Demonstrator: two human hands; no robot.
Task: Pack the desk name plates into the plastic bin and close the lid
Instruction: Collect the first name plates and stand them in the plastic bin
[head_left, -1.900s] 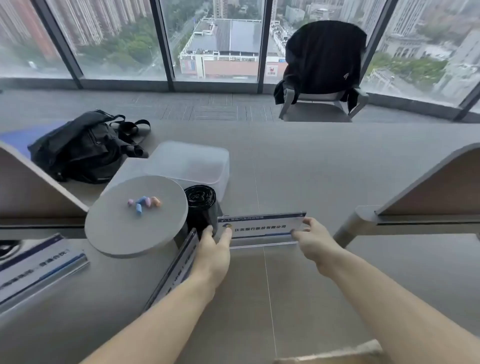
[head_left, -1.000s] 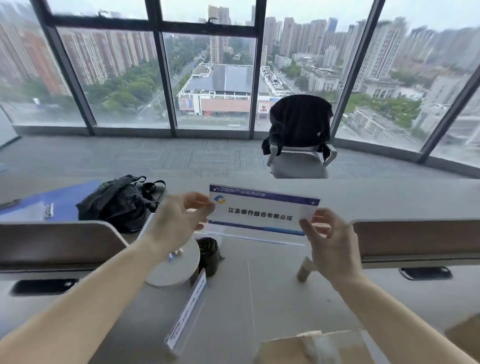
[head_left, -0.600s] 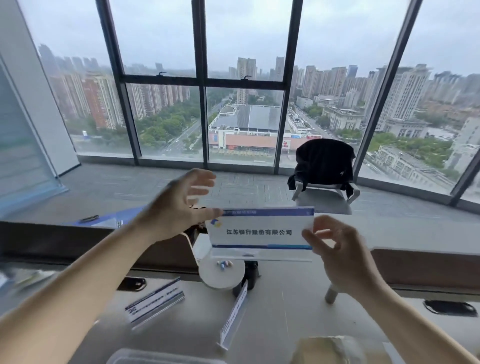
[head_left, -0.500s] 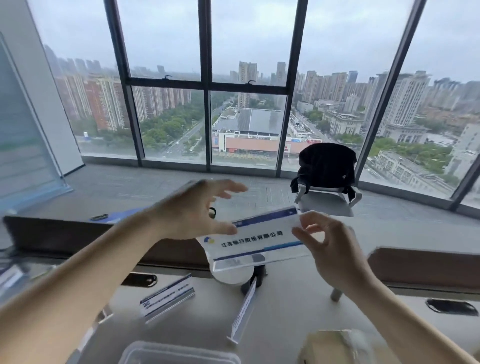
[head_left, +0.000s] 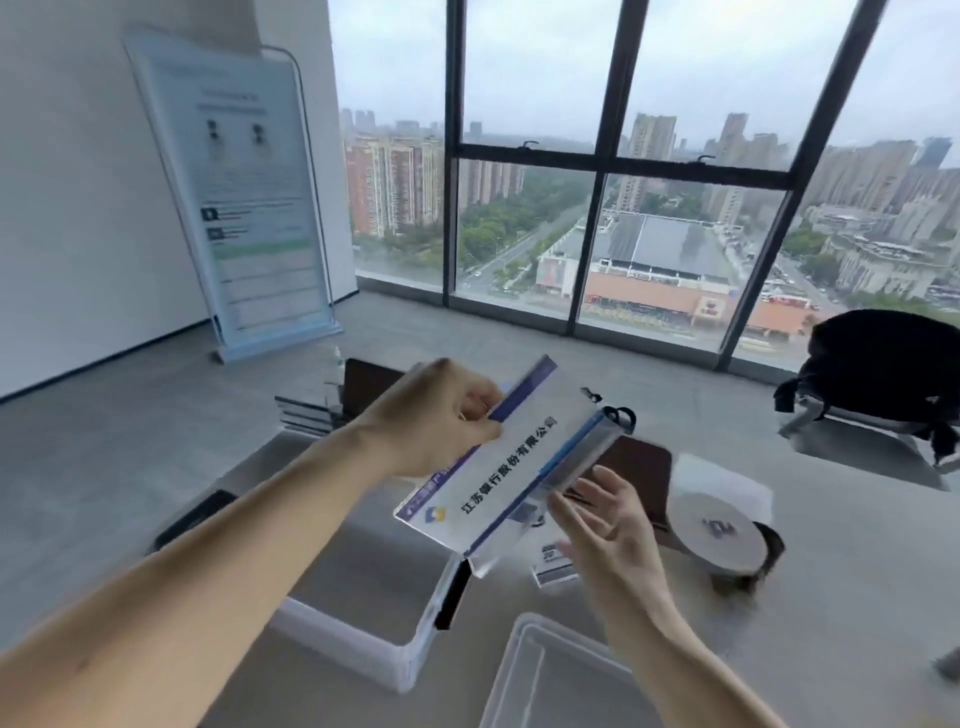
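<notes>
- Since half a second ago our view has swung left, and the name plate (head_left: 511, 467) has turned from nearly level to a steep diagonal, logo end low and near us.
- Nearest, at 6 o'clock, a clear lid or tray (head_left: 550, 680) lies flat on the desk (head_left: 852, 613); at 7 o'clock sits the plastic bin (head_left: 363, 642), its mouth open. We cannot tell whether any plates lie inside.
- Our right hand (head_left: 608, 525), at 5 o'clock from the plate, is released, palm up and fingers spread just beside the plate's lower edge.
- Our left hand (head_left: 441, 415) grasps the plate's upper long edge, fingers curled over it, at 10 o'clock from its centre.
- Another small plate (head_left: 556, 564) rests on the desk under the right hand; at 3 o'clock stands a round grey disc (head_left: 719, 535).
- We judge the step in hand is carrying this plate to the bin; next it wants lowering toward 7 o'clock, flat, into the opening.
</notes>
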